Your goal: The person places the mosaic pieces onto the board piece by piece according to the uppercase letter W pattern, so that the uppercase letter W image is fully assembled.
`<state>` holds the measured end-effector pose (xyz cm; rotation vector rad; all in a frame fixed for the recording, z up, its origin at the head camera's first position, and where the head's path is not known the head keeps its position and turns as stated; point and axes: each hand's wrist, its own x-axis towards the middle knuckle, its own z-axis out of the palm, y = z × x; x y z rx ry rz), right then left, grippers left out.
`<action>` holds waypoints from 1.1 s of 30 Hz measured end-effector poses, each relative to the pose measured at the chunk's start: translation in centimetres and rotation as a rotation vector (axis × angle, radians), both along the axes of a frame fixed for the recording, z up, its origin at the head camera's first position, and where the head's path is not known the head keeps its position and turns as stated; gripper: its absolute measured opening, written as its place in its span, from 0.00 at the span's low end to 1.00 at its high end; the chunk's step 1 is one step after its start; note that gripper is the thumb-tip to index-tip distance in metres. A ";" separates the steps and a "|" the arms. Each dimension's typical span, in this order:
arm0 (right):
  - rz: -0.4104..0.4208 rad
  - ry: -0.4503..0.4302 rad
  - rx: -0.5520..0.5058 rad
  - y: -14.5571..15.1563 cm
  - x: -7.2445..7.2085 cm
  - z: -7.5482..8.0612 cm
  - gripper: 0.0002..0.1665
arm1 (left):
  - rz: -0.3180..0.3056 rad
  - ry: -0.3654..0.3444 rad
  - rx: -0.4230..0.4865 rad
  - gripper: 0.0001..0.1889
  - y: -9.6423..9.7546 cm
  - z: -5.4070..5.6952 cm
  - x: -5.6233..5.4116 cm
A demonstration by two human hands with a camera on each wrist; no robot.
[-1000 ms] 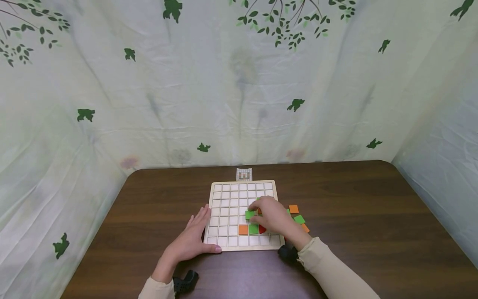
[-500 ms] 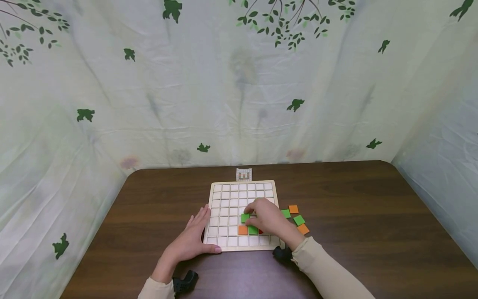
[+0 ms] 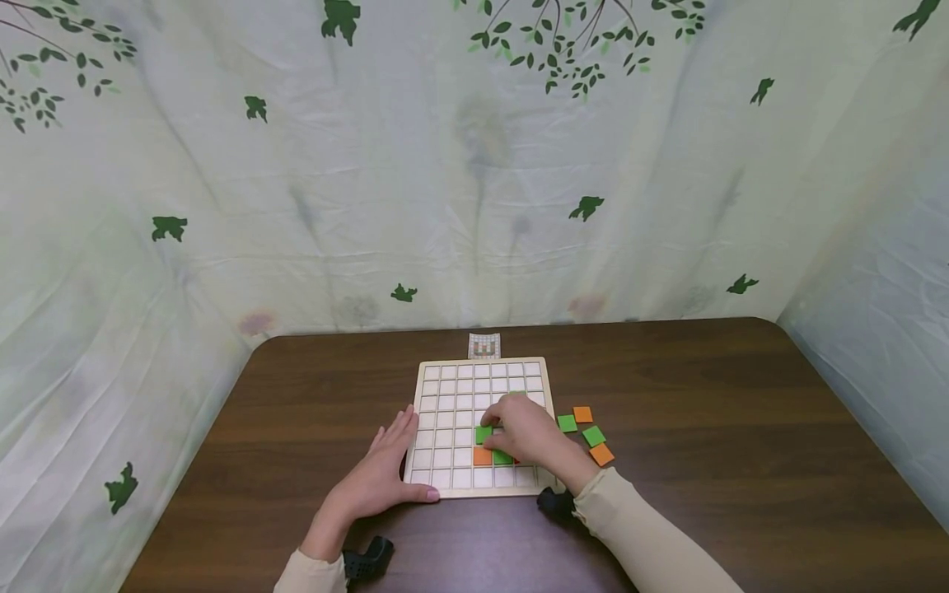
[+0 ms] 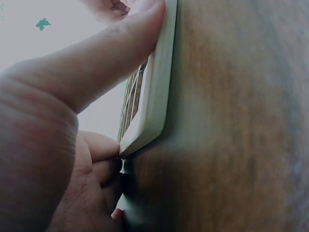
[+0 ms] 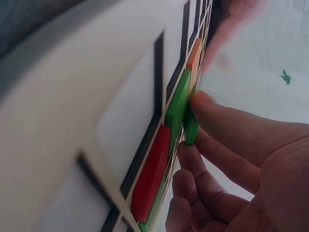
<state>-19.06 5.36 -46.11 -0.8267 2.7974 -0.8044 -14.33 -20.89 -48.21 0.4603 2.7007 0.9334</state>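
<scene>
A pale wooden grid board (image 3: 445, 412) with white squares lies on the table. My left hand (image 3: 381, 469) rests against its left edge, fingers straight, the thumb (image 4: 120, 43) along the front edge near the corner. With thumb and fingers, my right hand (image 3: 528, 432) pinches a green square tile (image 5: 190, 126) over the grid, just behind an orange tile (image 3: 483, 456). Right of that orange tile sit a green tile (image 5: 177, 104) and a red tile (image 5: 152, 176), partly covered by the right hand in the head view. Another green tile (image 3: 517, 394) peeks out behind that hand.
Loose green tiles (image 3: 567, 423) and orange tiles (image 3: 601, 454) lie on the table right of the board. A small printed grid card (image 3: 484, 346) is at the board's far edge. A white leaf-patterned curtain (image 3: 474, 165) hangs behind the table (image 3: 704, 428).
My right hand has moved a little left with the green tile, which is now behind the orange tile. More of the loose tiles at the right shows. The left hand stays put.
</scene>
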 end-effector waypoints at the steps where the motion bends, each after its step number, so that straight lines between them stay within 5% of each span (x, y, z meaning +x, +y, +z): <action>1: 0.001 0.002 0.003 0.0 0.0 0.0 0.13 | -0.001 0.001 -0.001 0.67 0.0 0.0 0.0; 25: 0.017 0.032 0.027 -0.4 0.0 0.1 0.14 | -0.010 0.010 -0.009 0.67 -0.1 -0.2 -0.2; 33: -0.027 -0.036 -0.069 0.8 -0.1 0.3 0.17 | -0.008 0.007 -0.007 0.67 0.0 -0.3 -0.2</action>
